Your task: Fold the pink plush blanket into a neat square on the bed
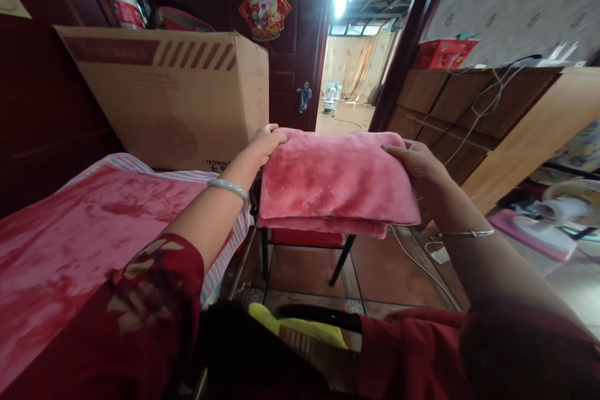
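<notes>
A folded pink plush cloth [337,181] hangs in front of me over a dark-legged chair with a red seat [304,238]. Its fold runs along the top, and the layers show at the lower edge. My left hand [266,142] grips its upper left corner, thumb over the top. At the upper right corner, my right hand [417,159] pinches the cloth, with some fingers hidden behind it. Whether the cloth rests on the chair or is held just above it, I cannot tell.
Left lies a bed with a pink plush cover [94,219], a large cardboard box [187,100] behind it. A wooden cabinet [469,112] with a red basket [445,53] stands right, cables hanging down. A fan [557,212] is at the right. Beyond the doorway stands another fan [330,97].
</notes>
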Demonstrator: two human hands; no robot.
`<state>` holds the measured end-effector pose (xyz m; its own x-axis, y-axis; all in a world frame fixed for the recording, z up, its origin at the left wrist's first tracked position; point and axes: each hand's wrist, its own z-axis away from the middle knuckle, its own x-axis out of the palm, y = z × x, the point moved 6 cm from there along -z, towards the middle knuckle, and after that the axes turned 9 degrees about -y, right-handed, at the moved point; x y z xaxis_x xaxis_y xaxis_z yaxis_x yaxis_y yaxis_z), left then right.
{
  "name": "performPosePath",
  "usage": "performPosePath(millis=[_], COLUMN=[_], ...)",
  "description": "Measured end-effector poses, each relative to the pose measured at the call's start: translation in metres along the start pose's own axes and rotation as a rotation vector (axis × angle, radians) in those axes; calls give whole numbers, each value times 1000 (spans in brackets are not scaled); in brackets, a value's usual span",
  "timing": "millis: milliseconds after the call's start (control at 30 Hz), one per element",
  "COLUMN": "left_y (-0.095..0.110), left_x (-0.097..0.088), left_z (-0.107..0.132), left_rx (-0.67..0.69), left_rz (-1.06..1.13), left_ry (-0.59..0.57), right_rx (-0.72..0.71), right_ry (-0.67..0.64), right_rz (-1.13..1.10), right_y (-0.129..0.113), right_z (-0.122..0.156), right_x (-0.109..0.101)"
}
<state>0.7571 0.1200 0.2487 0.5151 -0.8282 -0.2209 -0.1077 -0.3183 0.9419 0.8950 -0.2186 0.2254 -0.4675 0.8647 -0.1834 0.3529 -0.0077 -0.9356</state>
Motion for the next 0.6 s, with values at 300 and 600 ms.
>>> performPosePath(millis=[300, 600], left_y=[-5, 16], left_x=[7, -1], left_z=[12, 57], left_rx=[-70, -104], left_rz=[-78, -64], left_ry=[-12, 9], right_rx=[109, -39], right_ry=[11, -35], right_rz=[-41, 128], right_y=[23, 12], right_z=[4, 12], right_x=[-1, -3])
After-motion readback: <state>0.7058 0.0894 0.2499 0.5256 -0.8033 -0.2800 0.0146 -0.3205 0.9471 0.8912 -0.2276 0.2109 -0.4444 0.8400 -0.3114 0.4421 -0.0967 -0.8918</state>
